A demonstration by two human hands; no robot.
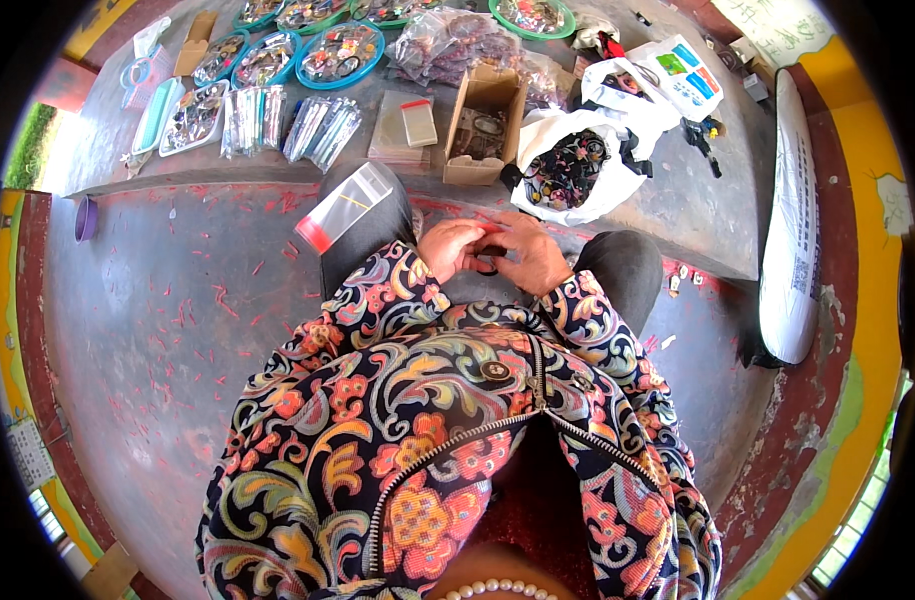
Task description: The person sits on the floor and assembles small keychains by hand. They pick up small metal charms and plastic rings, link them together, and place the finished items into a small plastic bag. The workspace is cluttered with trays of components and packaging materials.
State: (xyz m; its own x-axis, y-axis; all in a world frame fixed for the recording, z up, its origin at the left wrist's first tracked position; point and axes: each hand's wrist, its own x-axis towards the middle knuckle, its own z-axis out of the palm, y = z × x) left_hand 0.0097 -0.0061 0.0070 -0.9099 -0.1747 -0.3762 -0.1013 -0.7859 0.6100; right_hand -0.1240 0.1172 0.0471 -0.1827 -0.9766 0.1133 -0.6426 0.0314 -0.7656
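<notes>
My left hand [448, 249] and my right hand [534, 254] meet in front of my lap, with fingers pinched together. Between them is a small dark loop-like thing [489, 262], mostly covered by the fingers, and a bit of red shows near the fingertips. Its exact kind I cannot make out. Across my left knee lies a flat clear plastic bag [350, 203] with a red band at one end and a thin yellow strip.
On the raised ledge ahead stand a cardboard box [486, 128], a white bag [606, 197] of dark small items, bundled plastic sleeves [254, 120], a stack of clear bags [398, 150] and blue-rimmed trays [340, 80]. Red scraps litter the floor; a white sack [790, 230] leans right.
</notes>
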